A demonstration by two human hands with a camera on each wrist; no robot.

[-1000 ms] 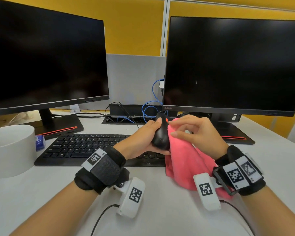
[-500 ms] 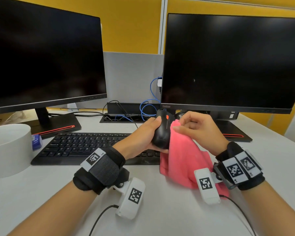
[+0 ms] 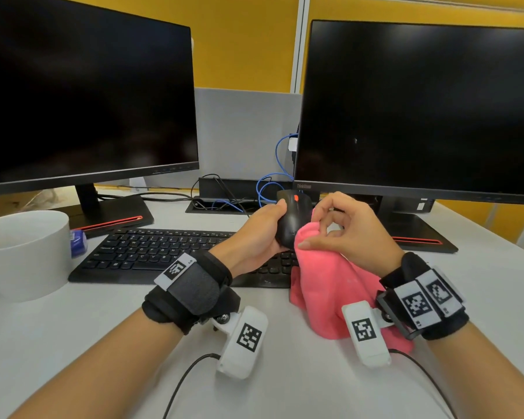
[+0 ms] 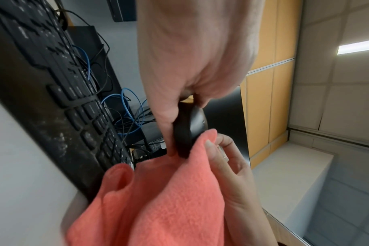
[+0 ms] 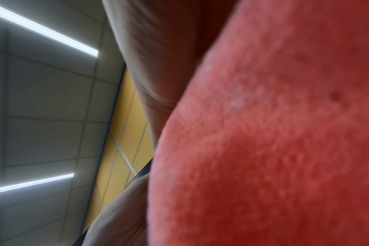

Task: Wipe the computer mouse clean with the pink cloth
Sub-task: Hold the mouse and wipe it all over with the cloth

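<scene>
A person's left hand grasps a black computer mouse, lifted above the keyboard. The right hand pinches a pink cloth against the mouse's right side; the rest of the cloth trails onto the white worktop. The left grip looks light, so a hard rub could likely push the mouse out onto the keys.

Bright, even light from 2 ceiling strip lights at 10 and 8 o'clock; shadows soft. Wide-angle bending at edges. Pink cloth blurred, out of focus.
</scene>
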